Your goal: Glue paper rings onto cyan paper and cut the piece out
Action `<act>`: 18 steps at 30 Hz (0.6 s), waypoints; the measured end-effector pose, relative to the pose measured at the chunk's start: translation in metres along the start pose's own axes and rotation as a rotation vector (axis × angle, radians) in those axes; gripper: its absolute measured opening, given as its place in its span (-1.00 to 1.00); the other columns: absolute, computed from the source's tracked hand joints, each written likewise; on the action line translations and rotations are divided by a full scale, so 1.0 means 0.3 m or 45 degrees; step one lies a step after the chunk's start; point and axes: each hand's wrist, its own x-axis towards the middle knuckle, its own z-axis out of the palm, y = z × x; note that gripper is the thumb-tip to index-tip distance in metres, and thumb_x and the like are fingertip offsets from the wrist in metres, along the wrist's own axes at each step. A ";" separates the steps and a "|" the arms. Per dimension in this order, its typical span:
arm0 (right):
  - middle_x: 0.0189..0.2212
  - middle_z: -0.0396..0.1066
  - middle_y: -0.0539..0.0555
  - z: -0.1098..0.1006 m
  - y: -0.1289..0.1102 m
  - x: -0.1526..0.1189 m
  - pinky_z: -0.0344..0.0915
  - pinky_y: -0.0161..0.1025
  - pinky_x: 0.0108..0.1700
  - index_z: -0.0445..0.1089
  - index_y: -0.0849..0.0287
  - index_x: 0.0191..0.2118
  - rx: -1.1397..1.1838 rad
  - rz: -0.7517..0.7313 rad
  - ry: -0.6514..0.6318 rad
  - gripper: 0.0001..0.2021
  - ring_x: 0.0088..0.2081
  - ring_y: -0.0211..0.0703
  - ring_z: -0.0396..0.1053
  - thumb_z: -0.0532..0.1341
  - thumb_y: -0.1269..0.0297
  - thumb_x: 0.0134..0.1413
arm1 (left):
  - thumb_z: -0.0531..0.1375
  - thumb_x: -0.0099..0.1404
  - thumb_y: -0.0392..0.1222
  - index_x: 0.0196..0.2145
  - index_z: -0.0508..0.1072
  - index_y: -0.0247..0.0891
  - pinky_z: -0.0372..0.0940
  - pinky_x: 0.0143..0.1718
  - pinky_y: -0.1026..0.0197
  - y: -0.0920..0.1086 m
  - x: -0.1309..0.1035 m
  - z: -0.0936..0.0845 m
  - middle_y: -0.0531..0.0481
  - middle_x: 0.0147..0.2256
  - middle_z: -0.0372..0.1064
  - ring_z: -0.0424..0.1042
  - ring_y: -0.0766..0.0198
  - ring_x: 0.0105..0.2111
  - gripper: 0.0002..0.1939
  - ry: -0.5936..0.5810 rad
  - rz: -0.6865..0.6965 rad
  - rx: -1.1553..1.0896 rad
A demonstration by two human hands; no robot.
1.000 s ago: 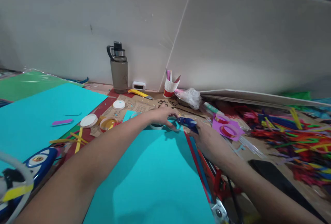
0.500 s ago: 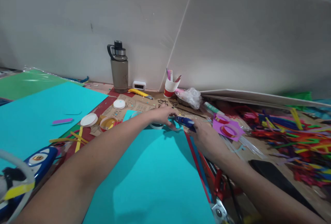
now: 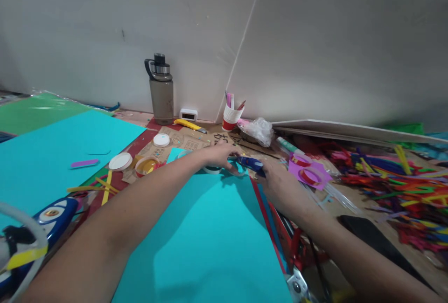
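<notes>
My left hand (image 3: 222, 154) reaches over the far edge of a turquoise sheet (image 3: 210, 228). Its thumb and fingers curl onto a small clear ring (image 3: 242, 171) lying there. Closed around a dark blue hand tool (image 3: 251, 164), my right hand (image 3: 273, 175) points it left toward that ring. The tool's exact kind does not show, and its tip is hidden near my left fingers. Another ring (image 3: 213, 170) rests partly under my left wrist.
A bottle (image 3: 162, 93), a yellow utility knife (image 3: 191, 126) and a cup of pens (image 3: 231, 117) stand or lie by the wall. White lids (image 3: 121, 161) are at left. Red tape rolls (image 3: 311, 176) and bright pipe cleaners (image 3: 406, 191) lie to the right.
Both hands stay nearly in place. The blue tool in my right hand has tipped slightly, its right end a little higher than before.
</notes>
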 end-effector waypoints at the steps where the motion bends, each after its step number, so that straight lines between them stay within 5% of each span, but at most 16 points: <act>1: -0.16 0.44 0.19 -0.001 0.003 -0.004 0.17 -0.22 -0.16 0.33 0.19 -0.08 0.001 0.007 -0.003 -0.79 -0.09 -0.03 0.36 0.05 0.34 0.21 | 0.28 0.05 0.17 0.02 0.40 -0.11 0.06 0.08 0.04 0.000 0.000 -0.001 -0.04 0.02 0.34 0.22 0.01 0.05 -0.40 -0.004 0.004 0.000; 18: -0.17 0.45 0.18 0.004 -0.008 -0.003 0.15 -0.24 -0.20 0.32 0.18 -0.08 -0.040 0.040 -0.009 -0.80 -0.13 -0.04 0.39 0.05 0.31 0.23 | 0.28 0.05 0.18 0.03 0.38 -0.10 0.06 0.08 0.04 0.011 -0.006 -0.008 -0.05 0.03 0.32 0.20 0.00 0.06 -0.38 -0.022 -0.016 0.004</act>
